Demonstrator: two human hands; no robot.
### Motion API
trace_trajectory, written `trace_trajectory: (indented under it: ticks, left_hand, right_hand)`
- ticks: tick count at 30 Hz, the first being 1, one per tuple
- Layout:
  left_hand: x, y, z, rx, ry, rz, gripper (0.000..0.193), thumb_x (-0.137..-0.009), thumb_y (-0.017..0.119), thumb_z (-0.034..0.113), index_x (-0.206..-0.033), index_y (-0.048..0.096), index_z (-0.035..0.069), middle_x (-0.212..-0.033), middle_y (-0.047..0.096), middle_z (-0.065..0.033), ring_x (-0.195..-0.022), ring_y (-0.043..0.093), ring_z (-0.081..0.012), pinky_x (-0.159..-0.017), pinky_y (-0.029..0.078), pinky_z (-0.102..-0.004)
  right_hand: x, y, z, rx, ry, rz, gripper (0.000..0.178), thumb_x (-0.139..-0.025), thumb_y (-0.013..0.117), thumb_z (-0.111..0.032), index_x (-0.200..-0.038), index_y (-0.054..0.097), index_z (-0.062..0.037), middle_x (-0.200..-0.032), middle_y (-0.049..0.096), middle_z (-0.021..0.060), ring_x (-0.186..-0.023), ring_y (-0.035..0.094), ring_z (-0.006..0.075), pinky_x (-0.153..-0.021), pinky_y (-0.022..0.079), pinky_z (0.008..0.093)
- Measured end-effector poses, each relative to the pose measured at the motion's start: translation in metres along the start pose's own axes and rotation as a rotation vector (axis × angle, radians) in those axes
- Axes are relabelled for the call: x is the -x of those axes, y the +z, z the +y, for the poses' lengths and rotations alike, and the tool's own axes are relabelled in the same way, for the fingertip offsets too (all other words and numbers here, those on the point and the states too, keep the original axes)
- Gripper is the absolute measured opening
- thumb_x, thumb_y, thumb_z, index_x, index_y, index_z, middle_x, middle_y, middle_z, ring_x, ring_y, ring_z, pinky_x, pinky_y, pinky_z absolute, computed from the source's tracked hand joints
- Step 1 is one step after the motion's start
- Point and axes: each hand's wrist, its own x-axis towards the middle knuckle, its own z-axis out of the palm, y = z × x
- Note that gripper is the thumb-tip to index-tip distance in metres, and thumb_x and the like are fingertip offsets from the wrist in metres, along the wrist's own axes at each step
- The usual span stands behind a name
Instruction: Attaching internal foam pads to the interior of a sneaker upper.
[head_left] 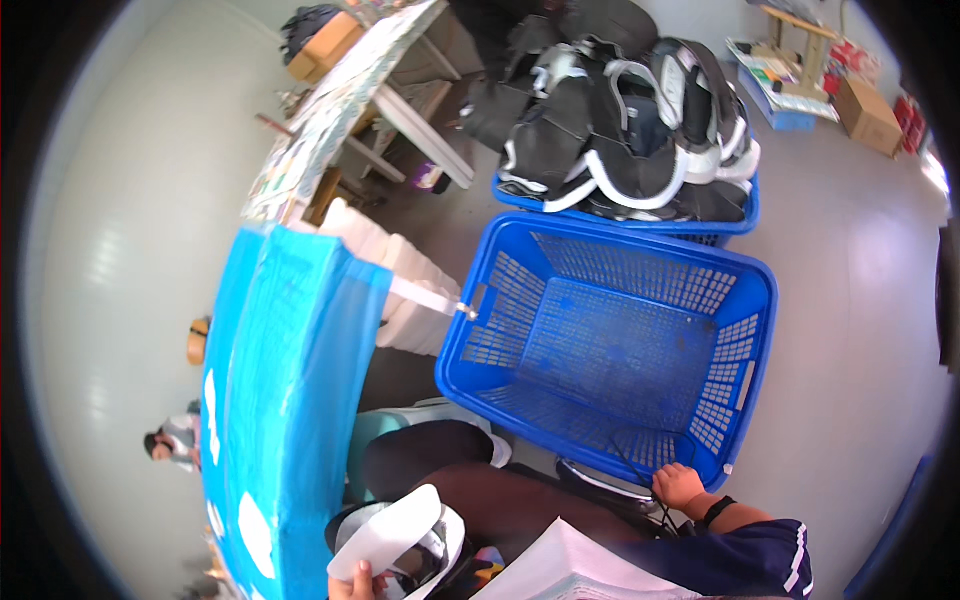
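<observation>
Low at the left, my left hand [352,582] pinches the lower end of a long white pad with rounded ends [388,530]. Only its fingertips show. Beside and under the pad, a black and white item [440,545] rests at my lap, its shape partly hidden. At the near right corner of a large blue plastic basket [765,330], my right hand [680,487] is closed around thin black cord [640,470]. Part of the cord loops over the basket's near rim, and more hangs below the hand. Nothing lies inside the basket.
Behind it, a second blue basket [625,220] is heaped with black and white padded pieces [640,130]. A table under bright blue sheeting [290,400] stands at my left, white rolls [400,260] beyond it. White papers [580,570] lie close to me. A cardboard box [868,117] sits far right.
</observation>
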Motion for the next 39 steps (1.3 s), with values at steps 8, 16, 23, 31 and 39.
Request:
trace_trajectory:
  ticks: [8,16,23,31,39]
  left_hand:
    - [0.054,-0.004,-0.080,0.036,0.148,0.387,0.037,-0.098,0.037,0.022,-0.091,0.064,-0.002,-0.075,0.065,-0.0141,-0.060,0.058,-0.0197,-0.054,0.046,-0.0334]
    - [0.073,0.009,-0.103,0.478,0.315,0.521,0.049,-0.094,0.039,0.045,-0.094,0.056,-0.001,-0.064,0.060,-0.0076,-0.050,0.053,-0.0129,-0.045,0.039,-0.0236]
    - [0.074,0.005,-0.106,0.600,0.353,0.394,0.039,-0.094,0.042,0.030,-0.099,0.058,-0.005,-0.072,0.064,-0.0082,-0.059,0.058,-0.0126,-0.054,0.046,-0.0242]
    - [0.056,0.009,-0.102,0.761,0.580,0.485,0.031,-0.092,0.044,0.021,-0.101,0.059,-0.005,-0.073,0.063,-0.0059,-0.059,0.056,-0.0092,-0.053,0.044,-0.0213]
    - [0.054,0.002,-0.109,0.759,0.587,0.580,0.030,-0.095,0.043,0.024,-0.099,0.057,-0.002,-0.069,0.060,-0.0029,-0.054,0.048,-0.0050,-0.050,0.038,-0.0187]
  right_hand:
    - [-0.011,-0.008,0.010,0.077,-0.003,-0.097,0.015,-0.082,0.055,-0.021,-0.073,0.055,-0.0082,-0.074,0.056,0.0096,-0.069,0.058,0.0288,-0.056,0.049,0.0401]
    - [-0.032,-0.024,0.015,0.253,0.042,-0.449,0.022,-0.090,0.044,-0.027,-0.087,0.055,-0.0080,-0.089,0.062,0.0107,-0.084,0.061,0.0338,-0.068,0.049,0.0442]
    - [-0.171,-0.082,0.000,0.586,0.120,-1.121,0.042,-0.075,0.058,-0.029,-0.110,0.062,-0.0060,-0.111,0.061,0.0194,-0.099,0.060,0.0349,-0.084,0.048,0.0409]
    - [-0.324,-0.146,-0.263,-0.439,-0.444,-0.425,0.044,-0.094,0.046,-0.033,-0.068,0.058,0.0000,-0.068,0.060,0.0115,-0.066,0.059,0.0225,-0.066,0.047,0.0335]
    - [-0.292,-0.149,-0.463,0.201,-1.381,0.329,0.038,-0.090,0.047,-0.030,-0.107,0.059,0.0011,-0.107,0.060,0.0189,-0.100,0.057,0.0329,-0.088,0.045,0.0410]
